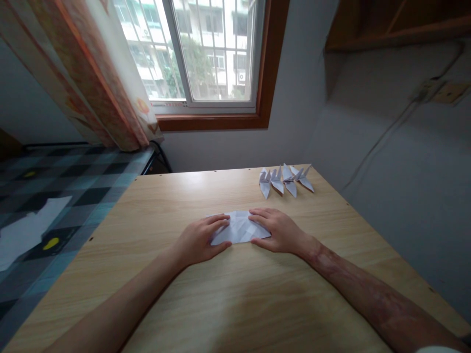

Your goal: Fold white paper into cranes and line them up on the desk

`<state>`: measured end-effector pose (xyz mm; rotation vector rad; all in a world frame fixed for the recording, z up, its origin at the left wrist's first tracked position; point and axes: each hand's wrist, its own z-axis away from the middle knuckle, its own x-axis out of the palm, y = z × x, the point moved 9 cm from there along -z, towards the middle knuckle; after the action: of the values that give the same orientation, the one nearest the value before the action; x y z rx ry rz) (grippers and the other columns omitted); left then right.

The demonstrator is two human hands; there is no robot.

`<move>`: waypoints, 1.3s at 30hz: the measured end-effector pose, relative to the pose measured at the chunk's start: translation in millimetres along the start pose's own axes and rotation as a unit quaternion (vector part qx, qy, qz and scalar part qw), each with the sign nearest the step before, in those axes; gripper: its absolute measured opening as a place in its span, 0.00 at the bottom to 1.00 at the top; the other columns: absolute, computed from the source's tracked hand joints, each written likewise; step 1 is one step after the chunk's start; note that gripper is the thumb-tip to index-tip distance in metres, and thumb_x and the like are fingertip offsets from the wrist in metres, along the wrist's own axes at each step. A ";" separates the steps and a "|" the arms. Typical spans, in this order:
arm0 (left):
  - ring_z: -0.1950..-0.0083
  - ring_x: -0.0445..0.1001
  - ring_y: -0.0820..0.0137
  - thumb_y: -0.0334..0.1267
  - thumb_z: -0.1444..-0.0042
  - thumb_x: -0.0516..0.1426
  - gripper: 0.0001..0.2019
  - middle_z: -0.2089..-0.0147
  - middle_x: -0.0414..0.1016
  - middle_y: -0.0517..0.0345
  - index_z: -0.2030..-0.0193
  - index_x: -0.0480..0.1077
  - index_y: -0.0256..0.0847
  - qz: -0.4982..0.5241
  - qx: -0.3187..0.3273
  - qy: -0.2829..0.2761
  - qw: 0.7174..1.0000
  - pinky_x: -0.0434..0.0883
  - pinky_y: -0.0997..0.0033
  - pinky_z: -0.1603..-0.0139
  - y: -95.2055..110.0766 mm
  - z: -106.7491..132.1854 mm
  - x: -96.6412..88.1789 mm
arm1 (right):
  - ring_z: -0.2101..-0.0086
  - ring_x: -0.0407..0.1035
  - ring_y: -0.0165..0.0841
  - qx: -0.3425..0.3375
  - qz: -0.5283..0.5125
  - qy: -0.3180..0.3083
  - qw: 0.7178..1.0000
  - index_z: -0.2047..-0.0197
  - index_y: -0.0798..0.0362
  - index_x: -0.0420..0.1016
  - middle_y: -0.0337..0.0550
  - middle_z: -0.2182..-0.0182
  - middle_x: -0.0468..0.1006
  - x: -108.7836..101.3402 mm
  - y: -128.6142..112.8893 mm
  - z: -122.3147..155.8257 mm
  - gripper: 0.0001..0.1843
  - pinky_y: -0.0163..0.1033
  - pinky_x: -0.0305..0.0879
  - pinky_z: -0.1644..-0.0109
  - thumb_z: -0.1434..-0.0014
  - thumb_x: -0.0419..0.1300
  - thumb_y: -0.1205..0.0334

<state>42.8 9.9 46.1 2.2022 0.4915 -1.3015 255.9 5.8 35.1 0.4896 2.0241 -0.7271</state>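
A creased white paper [240, 228] lies flat near the middle of the wooden table [228, 304]. My left hand [200, 240] rests palm down on the paper's left edge, fingers stretched out over it. My right hand [277, 229] lies flat on the paper's right edge, fingers pointing left. Both hands press the paper to the table rather than grip it. Several folded white paper cranes [285, 179] stand in a row at the table's far right, a hand's length beyond my right hand.
A bed with a checked blue-grey cover [55, 196] and a white sheet of paper [25, 230] stands left of the table. A window [206, 54] with a patterned curtain [95, 73] is ahead. A grey wall [397, 186] runs along the table's right edge.
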 end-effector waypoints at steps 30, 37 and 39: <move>0.31 0.77 0.52 0.41 0.29 0.62 0.19 0.30 0.79 0.46 0.33 0.75 0.47 0.004 -0.012 0.077 0.997 0.74 0.45 0.28 -2.7 -8.2 -13.7 | 0.64 0.72 0.40 0.199 -0.111 0.157 0.961 0.63 0.50 0.78 0.42 0.68 0.79 -6.9 57.3 8.4 0.05 0.42 0.72 0.58 0.36 0.67 0.60; 0.29 0.78 0.55 0.35 0.25 0.55 0.22 0.28 0.78 0.48 0.29 0.74 0.49 0.055 0.055 -0.050 0.996 0.76 0.49 0.28 12.5 -12.5 14.2 | 0.45 0.76 0.49 0.121 -0.080 0.104 0.984 0.43 0.52 0.80 0.54 0.47 0.84 -2.6 35.7 -0.1 0.14 0.56 0.73 0.37 0.31 0.64 0.66; 0.28 0.77 0.55 0.34 0.26 0.56 0.23 0.27 0.77 0.48 0.27 0.73 0.50 0.061 0.055 -0.053 0.995 0.75 0.47 0.26 10.5 -11.7 15.9 | 0.39 0.75 0.49 0.092 -0.079 0.086 0.989 0.34 0.52 0.77 0.56 0.39 0.82 -0.5 27.2 -1.4 0.21 0.58 0.72 0.32 0.28 0.60 0.67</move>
<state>64.1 9.3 39.4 2.1995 0.2470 -1.4009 271.4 27.1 27.8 0.5158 2.1856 -1.0050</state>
